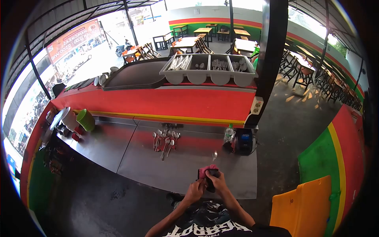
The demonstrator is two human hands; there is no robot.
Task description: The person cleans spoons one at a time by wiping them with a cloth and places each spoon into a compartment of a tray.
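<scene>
Near the front edge of the metal counter (158, 173), both my hands meet at a pink and dark cloth (207, 170). My right hand (217, 182) is closed around the cloth, thumb on top of its dark part. My left hand (195, 191) is pinched at the cloth's lower left side; I cannot tell what is between its fingers. Just beyond the cloth shows a spoon (214, 155), its bowl facing away from me. A loose pile of spoons (166, 141) lies on the counter farther left.
A plastic bottle (229, 133) and a black device (245, 142) stand at the counter's right. Green bowls (85, 120) are stacked at the left. Above, the red ledge carries dark trays (134, 74) and a divided cutlery holder (209, 76). An orange chair (302, 207) stands right.
</scene>
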